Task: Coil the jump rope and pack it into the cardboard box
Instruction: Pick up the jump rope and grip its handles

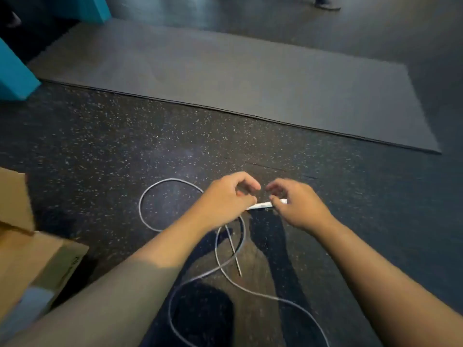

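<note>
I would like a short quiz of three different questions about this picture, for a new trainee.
1. True or false: the rope is already inside the cardboard box.
2. What do the left hand and right hand hold between them?
A. a white handle
B. a roll of tape
C. a box flap
3. On which side of the person does the box stand?

Key:
1. False; it lies in loose loops on the floor.
2. A, the white handle.
3. The left.

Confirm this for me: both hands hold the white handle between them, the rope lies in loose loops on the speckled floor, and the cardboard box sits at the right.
One thing is wrong: the cardboard box sits at the left, as the head view shows. The rest stands: the left hand and right hand hold the white handle, and the rope lies looped on the floor.
</note>
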